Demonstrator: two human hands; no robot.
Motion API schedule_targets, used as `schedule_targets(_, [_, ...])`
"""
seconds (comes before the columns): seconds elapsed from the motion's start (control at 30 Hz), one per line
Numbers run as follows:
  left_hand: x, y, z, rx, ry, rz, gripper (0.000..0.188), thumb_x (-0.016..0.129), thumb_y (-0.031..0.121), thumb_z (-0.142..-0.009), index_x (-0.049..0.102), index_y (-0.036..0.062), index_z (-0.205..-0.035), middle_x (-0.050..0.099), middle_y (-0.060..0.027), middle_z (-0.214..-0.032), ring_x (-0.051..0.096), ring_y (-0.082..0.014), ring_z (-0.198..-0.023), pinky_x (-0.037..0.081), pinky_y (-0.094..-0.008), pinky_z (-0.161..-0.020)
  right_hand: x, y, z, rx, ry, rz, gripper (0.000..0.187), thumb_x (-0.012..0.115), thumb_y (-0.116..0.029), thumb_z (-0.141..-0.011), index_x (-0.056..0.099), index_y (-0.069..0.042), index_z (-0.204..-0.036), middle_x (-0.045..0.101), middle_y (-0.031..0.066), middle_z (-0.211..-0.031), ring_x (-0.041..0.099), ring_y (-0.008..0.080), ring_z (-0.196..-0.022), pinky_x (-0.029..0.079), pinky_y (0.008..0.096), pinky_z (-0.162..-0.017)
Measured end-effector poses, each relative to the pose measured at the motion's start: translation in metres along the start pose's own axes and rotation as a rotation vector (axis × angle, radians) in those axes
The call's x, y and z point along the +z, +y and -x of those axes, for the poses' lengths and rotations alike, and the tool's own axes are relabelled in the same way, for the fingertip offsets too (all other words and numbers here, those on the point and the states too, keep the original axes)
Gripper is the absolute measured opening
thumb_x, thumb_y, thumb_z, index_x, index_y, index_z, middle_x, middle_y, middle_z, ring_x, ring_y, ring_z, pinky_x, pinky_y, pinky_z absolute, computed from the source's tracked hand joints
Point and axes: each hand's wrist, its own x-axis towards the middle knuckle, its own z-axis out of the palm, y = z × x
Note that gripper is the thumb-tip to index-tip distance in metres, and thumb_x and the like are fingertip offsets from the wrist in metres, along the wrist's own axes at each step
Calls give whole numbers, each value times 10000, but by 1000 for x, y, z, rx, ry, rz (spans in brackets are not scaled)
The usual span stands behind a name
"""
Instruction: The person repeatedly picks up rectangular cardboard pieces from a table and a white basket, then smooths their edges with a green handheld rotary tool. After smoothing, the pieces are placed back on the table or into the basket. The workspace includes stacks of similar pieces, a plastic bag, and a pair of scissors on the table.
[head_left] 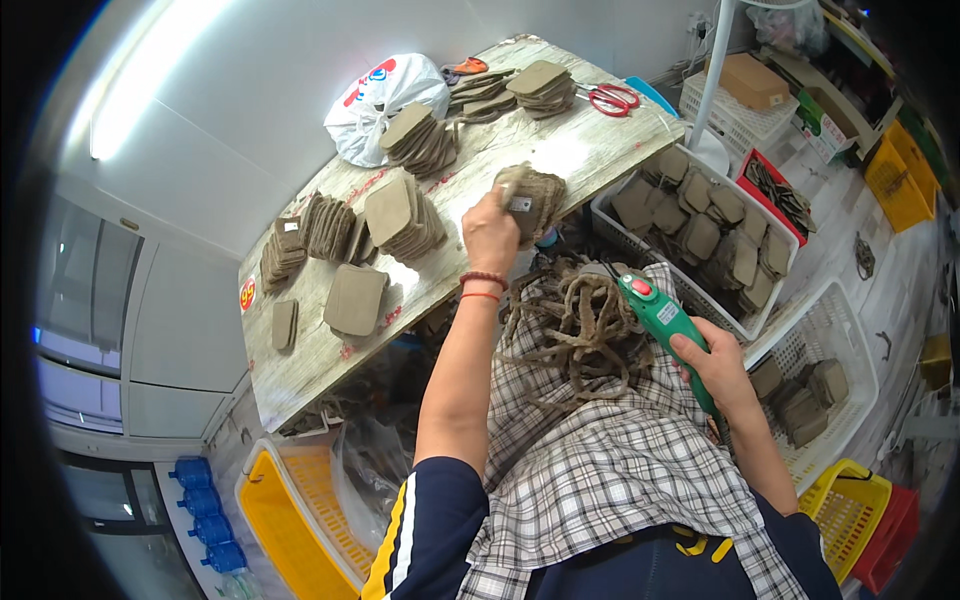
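My left hand (490, 232) reaches to the table's near edge, its fingers closed on the edge of a brown fabric pad at a stack of pads (545, 200); a small white label shows on the stack. The fingertips are slightly blurred. In my right hand (722, 362) is a green handheld power tool (662, 318) with a red button and a thin dark tip, which points at the stack. Across my lap, on a checked apron (590, 470), lies a tangled heap of brown fabric strips (590, 325), just left of the tool.
More pad stacks (402, 215) and a white plastic bag (385, 105) stand on the table (300, 375). Red-handled scissors (612, 99) lie at its far right. White crates of pads (690, 285) stand on my right, a yellow basket (285, 520) at lower left.
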Motion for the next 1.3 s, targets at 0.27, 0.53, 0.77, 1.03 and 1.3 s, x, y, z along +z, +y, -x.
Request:
schedule_targets(0.27, [-29,55,42,-335,264,1819,315,593,-12,-893,523,0,-1200,621,-73,-1137,614,-192,-1009,519,-306,-874,25,-26,-9,-154,112,42,399,678,-310,-886,619,6,-1122,567,-9,-703,487,52,-558,422,222,-513])
schedule_targets(0.53, [-9,95,64,-469,185,2123,350,600,0,-901,506,65,-1232,603,-63,-1180,589,-219,-1076,498,-388,-948,30,-28,-2,-158,113,1,438,681,-329,-889,609,14,-1152,579,-8,-715,482,46,-574,418,212,-534])
schedule_targets(0.77, [7,103,76,-510,92,2103,368,604,-9,-896,489,61,-1238,586,-66,-1183,579,-228,-1088,489,-393,-963,29,-32,3,-170,153,-3,448,681,-346,-886,608,17,-1138,577,-11,-714,486,49,-569,425,213,-533])
schedule_targets(1.03, [11,113,99,-518,-103,2036,384,594,13,-907,473,77,-1266,586,-64,-1213,578,-217,-1103,482,-386,-955,25,-38,1,-200,203,0,462,679,-356,-886,606,24,-1139,570,-12,-713,488,52,-557,425,213,-524])
schedule_targets(1.3, [9,107,115,-504,-249,1997,355,583,-16,-899,497,41,-1238,597,-86,-1209,592,-219,-1094,492,-385,-942,10,-47,-3,-176,167,-19,467,677,-347,-889,596,14,-1174,578,1,-774,494,48,-582,447,209,-531])
